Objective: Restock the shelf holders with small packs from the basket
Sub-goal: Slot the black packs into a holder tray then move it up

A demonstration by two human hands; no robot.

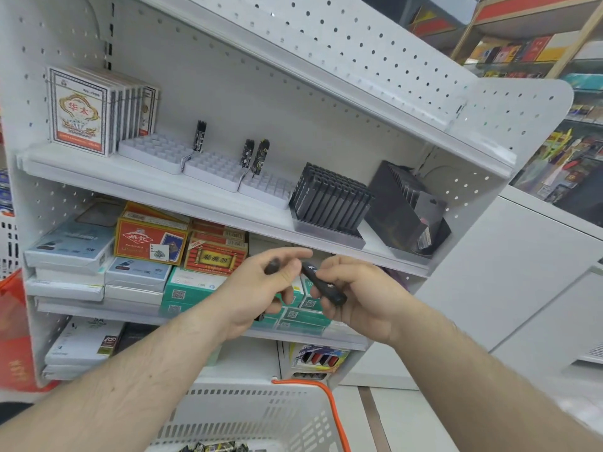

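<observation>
Black pack (321, 283) sits pinched in the right hand (355, 295) before the shelf (195, 203), above the basket (261, 415); left hand (261, 285) curls round a dark, blurred item, mostly hidden by fingers

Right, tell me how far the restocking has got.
Barely started. Done: only three patterned packs stand in the white holders; most slots are empty. In hand: the right hand grips a black pack, and the left hand holds something dark, unclear what. Left: more packs lie in the basket below.
</observation>
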